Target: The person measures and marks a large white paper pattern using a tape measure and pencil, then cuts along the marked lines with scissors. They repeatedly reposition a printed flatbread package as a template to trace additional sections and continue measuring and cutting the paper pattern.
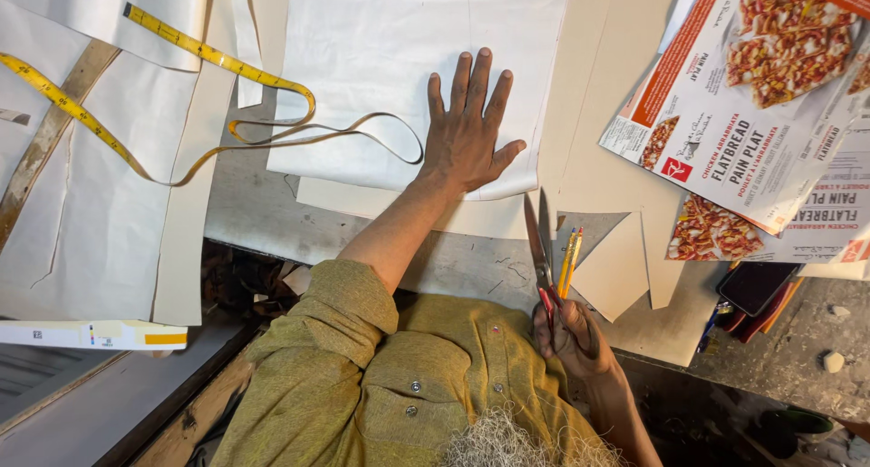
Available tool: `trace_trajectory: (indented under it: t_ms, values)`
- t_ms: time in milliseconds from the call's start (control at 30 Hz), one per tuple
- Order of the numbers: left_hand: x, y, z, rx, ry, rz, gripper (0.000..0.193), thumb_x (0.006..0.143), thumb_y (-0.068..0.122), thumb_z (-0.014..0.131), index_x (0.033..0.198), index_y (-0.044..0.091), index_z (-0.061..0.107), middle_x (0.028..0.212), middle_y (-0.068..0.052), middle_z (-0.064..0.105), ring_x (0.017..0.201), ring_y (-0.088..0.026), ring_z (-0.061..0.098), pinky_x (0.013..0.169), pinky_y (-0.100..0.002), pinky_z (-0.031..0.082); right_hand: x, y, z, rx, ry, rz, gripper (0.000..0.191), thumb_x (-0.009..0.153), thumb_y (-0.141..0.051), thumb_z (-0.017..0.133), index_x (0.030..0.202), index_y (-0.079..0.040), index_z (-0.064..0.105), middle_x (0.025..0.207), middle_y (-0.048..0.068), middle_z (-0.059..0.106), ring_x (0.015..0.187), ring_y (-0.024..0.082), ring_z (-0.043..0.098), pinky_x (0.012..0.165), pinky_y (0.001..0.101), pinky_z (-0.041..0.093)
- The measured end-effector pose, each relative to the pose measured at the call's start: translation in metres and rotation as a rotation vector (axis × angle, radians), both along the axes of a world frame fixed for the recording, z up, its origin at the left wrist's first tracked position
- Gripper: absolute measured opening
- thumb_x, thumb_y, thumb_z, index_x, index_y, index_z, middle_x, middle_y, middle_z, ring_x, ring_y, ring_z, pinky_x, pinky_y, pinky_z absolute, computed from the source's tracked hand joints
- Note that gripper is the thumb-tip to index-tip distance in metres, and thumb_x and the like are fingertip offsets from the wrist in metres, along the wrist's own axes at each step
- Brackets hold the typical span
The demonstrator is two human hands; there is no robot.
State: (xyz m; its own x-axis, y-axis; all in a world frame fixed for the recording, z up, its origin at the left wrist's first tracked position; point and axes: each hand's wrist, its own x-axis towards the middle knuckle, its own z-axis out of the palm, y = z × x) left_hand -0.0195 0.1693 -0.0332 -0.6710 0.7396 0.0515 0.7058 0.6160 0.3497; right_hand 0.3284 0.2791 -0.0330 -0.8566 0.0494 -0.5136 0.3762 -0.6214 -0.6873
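A yellow measuring tape (181, 86) loops over paper pattern pieces (118, 213) on the grey table (263, 218), its loop ending just beside the left hand (467, 136). Flattened food cartons (752, 114) overlap at the right edge, with a dark phone (754, 286) below them. The left hand lies flat, fingers spread, on a white fabric sheet (390, 50) atop beige card (589, 141). The right hand (571, 336) grips scissors (541, 245) and two pencils (569, 263) together near the table's edge; their long axes run away from the person, tips pointing toward the card
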Motion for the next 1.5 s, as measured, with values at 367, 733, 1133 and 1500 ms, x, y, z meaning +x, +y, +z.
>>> trace_trajectory:
  t_ms: [367, 733, 1133, 1500]
  values:
    - [-0.001, -0.005, 0.0, 0.051, 0.006, 0.004, 0.097, 0.092, 0.065, 0.063, 0.161, 0.009, 0.023, 0.167, -0.022, 0.003, 0.155, -0.042, 0.0, 0.12, -0.074, 0.009, -0.05, -0.025, 0.1, 0.291, -0.284, 0.001, 0.053, 0.094, -0.05, 0.062, 0.093, 0.003, 0.062, 0.072, 0.005, 0.054, 0.068, 0.015, 0.049, 0.064, 0.0296, 0.04]
    - [0.0, -0.004, -0.017, 0.057, 0.019, -0.005, 0.105, 0.09, 0.072, 0.063, 0.161, 0.009, 0.018, 0.166, -0.024, 0.001, 0.154, -0.042, -0.001, 0.121, -0.075, 0.005, -0.054, -0.003, 0.044, 0.585, -0.317, 0.165, 0.059, 0.09, -0.057, 0.062, 0.082, 0.001, 0.064, 0.06, 0.008, 0.059, 0.052, 0.016, 0.058, 0.047, 0.0304, 0.045]
    - [0.003, -0.004, -0.033, 0.142, 0.061, 0.001, 0.105, 0.091, 0.073, 0.063, 0.162, 0.01, 0.017, 0.167, -0.024, 0.0, 0.155, -0.041, -0.003, 0.122, -0.075, 0.002, -0.052, -0.004, 0.04, 0.604, -0.359, 0.181, 0.055, 0.085, -0.056, 0.069, 0.08, -0.001, 0.067, 0.058, 0.006, 0.061, 0.05, 0.015, 0.059, 0.047, 0.0296, 0.042]
    - [0.004, -0.003, -0.043, 0.211, 0.134, 0.009, 0.109, 0.091, 0.075, 0.064, 0.163, 0.011, 0.014, 0.167, -0.023, -0.001, 0.156, -0.04, -0.004, 0.123, -0.074, 0.001, -0.042, -0.012, 0.023, 0.596, -0.337, 0.143, 0.05, 0.086, -0.053, 0.07, 0.081, -0.003, 0.067, 0.057, 0.004, 0.061, 0.046, 0.013, 0.057, 0.044, 0.0263, 0.042]
